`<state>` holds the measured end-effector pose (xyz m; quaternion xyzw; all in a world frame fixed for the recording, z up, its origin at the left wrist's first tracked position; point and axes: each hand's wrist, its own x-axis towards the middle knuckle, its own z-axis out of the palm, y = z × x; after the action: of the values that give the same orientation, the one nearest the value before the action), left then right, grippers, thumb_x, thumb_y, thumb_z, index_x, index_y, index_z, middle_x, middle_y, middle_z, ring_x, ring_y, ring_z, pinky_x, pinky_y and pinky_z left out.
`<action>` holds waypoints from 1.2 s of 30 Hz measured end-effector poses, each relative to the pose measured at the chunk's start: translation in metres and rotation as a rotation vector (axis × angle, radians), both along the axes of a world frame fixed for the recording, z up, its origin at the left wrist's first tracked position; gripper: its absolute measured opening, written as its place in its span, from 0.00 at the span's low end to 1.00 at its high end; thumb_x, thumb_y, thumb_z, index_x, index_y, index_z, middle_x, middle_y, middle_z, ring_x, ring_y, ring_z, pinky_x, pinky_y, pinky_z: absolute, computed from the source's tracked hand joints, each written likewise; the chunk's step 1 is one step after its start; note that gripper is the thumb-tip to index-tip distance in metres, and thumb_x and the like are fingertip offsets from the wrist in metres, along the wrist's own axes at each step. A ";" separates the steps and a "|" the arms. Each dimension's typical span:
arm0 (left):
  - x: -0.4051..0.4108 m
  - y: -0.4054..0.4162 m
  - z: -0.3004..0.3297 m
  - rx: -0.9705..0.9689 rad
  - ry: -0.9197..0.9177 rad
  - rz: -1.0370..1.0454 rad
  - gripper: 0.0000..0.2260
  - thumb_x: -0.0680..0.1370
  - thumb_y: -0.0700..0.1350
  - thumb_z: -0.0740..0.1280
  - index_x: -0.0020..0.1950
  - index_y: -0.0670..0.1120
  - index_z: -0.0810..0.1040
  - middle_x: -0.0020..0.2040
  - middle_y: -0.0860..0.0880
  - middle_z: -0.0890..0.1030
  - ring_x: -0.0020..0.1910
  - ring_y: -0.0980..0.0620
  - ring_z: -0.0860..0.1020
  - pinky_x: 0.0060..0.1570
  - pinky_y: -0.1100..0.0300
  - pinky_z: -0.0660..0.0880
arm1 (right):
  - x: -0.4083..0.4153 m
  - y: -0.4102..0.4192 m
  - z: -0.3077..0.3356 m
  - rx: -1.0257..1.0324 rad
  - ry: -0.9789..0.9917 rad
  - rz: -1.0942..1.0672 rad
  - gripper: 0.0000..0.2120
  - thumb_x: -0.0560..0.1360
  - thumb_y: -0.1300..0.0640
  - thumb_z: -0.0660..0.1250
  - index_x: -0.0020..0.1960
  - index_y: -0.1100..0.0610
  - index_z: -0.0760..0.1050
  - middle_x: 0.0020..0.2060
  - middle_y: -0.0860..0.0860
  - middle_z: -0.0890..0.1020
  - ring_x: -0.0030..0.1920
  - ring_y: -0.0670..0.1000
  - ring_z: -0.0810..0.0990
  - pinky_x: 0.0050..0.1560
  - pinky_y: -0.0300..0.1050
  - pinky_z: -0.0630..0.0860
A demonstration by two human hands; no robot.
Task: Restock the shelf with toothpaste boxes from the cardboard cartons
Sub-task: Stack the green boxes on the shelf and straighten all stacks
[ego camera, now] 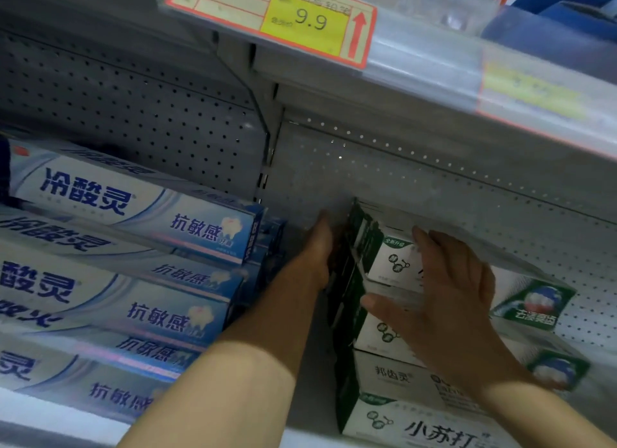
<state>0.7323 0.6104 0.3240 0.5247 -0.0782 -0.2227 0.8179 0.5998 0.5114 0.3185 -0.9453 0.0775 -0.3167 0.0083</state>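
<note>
Presently, restocking is partly done: a stack of green-and-white toothpaste boxes (394, 374) stands on the shelf (310, 397) at lower centre, with free space above it and no cardboard carton in view. The left hand (317, 250) lies against the stack's dark left end; its fingers are hidden, so its grip cannot be told. The right hand (444, 300) rests flat, fingers straight, on the front faces. Legible print: "小苏打" on the lowest green box; "冷酸灵" and "抗敏感" on the blue toothpaste boxes (133, 247) at left. The price tag (300, 20), upper centre, reads "9.9".
</note>
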 end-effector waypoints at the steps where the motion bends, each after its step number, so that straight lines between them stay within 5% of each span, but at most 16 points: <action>1: 0.002 -0.003 -0.002 -0.013 -0.022 -0.023 0.28 0.80 0.63 0.46 0.68 0.48 0.72 0.66 0.45 0.75 0.41 0.52 0.74 0.41 0.58 0.70 | 0.000 0.001 0.000 -0.005 -0.001 0.001 0.55 0.55 0.20 0.44 0.76 0.47 0.46 0.72 0.47 0.51 0.72 0.47 0.43 0.74 0.56 0.43; 3: 0.006 -0.007 -0.006 -0.038 -0.053 -0.069 0.27 0.80 0.64 0.47 0.62 0.49 0.76 0.63 0.45 0.76 0.43 0.51 0.75 0.48 0.56 0.70 | 0.000 0.001 0.003 -0.018 0.020 0.007 0.57 0.53 0.18 0.42 0.75 0.45 0.46 0.72 0.47 0.51 0.72 0.46 0.43 0.74 0.54 0.42; 7: 0.007 -0.010 -0.010 -0.055 -0.075 -0.094 0.21 0.81 0.61 0.49 0.53 0.51 0.77 0.49 0.50 0.78 0.40 0.53 0.75 0.39 0.59 0.71 | -0.004 -0.011 0.018 -0.012 0.014 0.041 0.47 0.60 0.22 0.38 0.75 0.41 0.50 0.75 0.46 0.53 0.73 0.44 0.46 0.73 0.46 0.40; 11: 0.004 -0.014 -0.012 -0.042 -0.155 -0.186 0.22 0.80 0.61 0.47 0.41 0.54 0.75 0.43 0.54 0.80 0.40 0.53 0.77 0.39 0.59 0.71 | 0.003 -0.023 0.025 -0.088 0.081 -0.045 0.45 0.61 0.28 0.33 0.75 0.41 0.49 0.75 0.46 0.56 0.74 0.48 0.49 0.72 0.49 0.41; 14: 0.005 -0.018 -0.014 -0.028 -0.160 -0.210 0.24 0.79 0.64 0.44 0.42 0.54 0.75 0.51 0.55 0.78 0.43 0.51 0.77 0.45 0.58 0.72 | 0.006 -0.022 0.025 -0.099 0.073 -0.052 0.45 0.60 0.28 0.35 0.74 0.42 0.55 0.72 0.44 0.62 0.72 0.48 0.55 0.73 0.51 0.44; 18: 0.009 -0.023 -0.017 0.007 -0.145 -0.223 0.28 0.77 0.69 0.43 0.49 0.54 0.76 0.57 0.45 0.80 0.55 0.47 0.78 0.61 0.49 0.71 | 0.008 -0.023 0.022 -0.105 0.021 -0.037 0.43 0.63 0.28 0.38 0.73 0.43 0.59 0.69 0.45 0.66 0.70 0.49 0.58 0.72 0.52 0.46; 23: 0.008 -0.016 -0.015 -0.067 -0.096 -0.216 0.28 0.78 0.66 0.41 0.62 0.53 0.72 0.61 0.47 0.75 0.60 0.47 0.74 0.55 0.52 0.69 | 0.009 -0.027 0.016 -0.104 -0.065 -0.001 0.40 0.66 0.28 0.45 0.71 0.48 0.65 0.66 0.51 0.70 0.68 0.54 0.62 0.70 0.58 0.52; 27: 0.011 -0.012 -0.020 -0.090 0.002 -0.135 0.34 0.77 0.68 0.41 0.77 0.51 0.55 0.75 0.45 0.61 0.73 0.42 0.62 0.68 0.45 0.59 | -0.002 -0.018 0.010 -0.038 -0.024 0.027 0.45 0.62 0.25 0.43 0.75 0.44 0.53 0.72 0.49 0.55 0.72 0.46 0.45 0.73 0.56 0.44; 31: 0.018 -0.008 -0.022 0.010 0.096 -0.021 0.37 0.76 0.69 0.40 0.77 0.46 0.56 0.75 0.43 0.60 0.73 0.43 0.60 0.70 0.47 0.56 | -0.008 -0.009 0.004 -0.049 0.060 0.071 0.53 0.54 0.17 0.39 0.74 0.40 0.38 0.72 0.42 0.41 0.74 0.47 0.37 0.74 0.54 0.39; 36: 0.016 -0.007 -0.025 0.034 0.092 -0.045 0.37 0.77 0.68 0.39 0.75 0.45 0.60 0.74 0.42 0.63 0.72 0.43 0.63 0.68 0.49 0.60 | -0.003 -0.011 -0.001 -0.097 0.044 0.085 0.53 0.54 0.16 0.36 0.72 0.41 0.36 0.73 0.45 0.46 0.74 0.49 0.41 0.74 0.56 0.39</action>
<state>0.7481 0.6035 0.2990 0.5258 -0.0486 -0.2663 0.8064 0.5969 0.5003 0.3173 -0.9538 0.0219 -0.2986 -0.0260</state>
